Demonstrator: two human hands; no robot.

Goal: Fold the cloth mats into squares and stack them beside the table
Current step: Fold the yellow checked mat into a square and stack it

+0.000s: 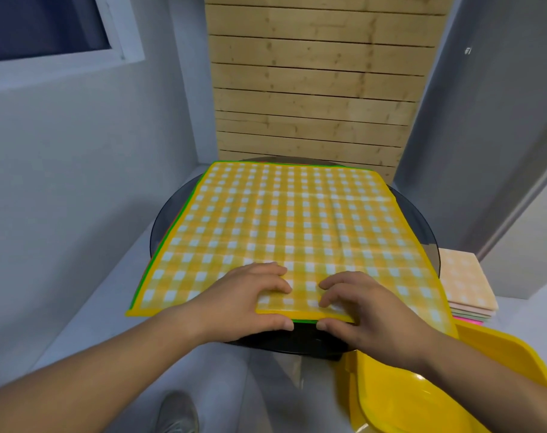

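A yellow-and-white checked cloth mat (284, 226) lies spread flat on a round dark glass table (169, 214). Green and red edges of other mats show under it along its left side. My left hand (250, 295) and my right hand (359, 304) pinch the mat's near edge at the middle, fingers on top and thumbs underneath, with the edge lifted slightly. A stack of folded mats (467, 285), pale orange checked on top, sits low to the right of the table.
A yellow plastic chair (422, 385) stands at the lower right, close to my right forearm. A wooden slat panel (316, 89) rises behind the table between grey walls. My shoe (178, 414) shows on the floor below.
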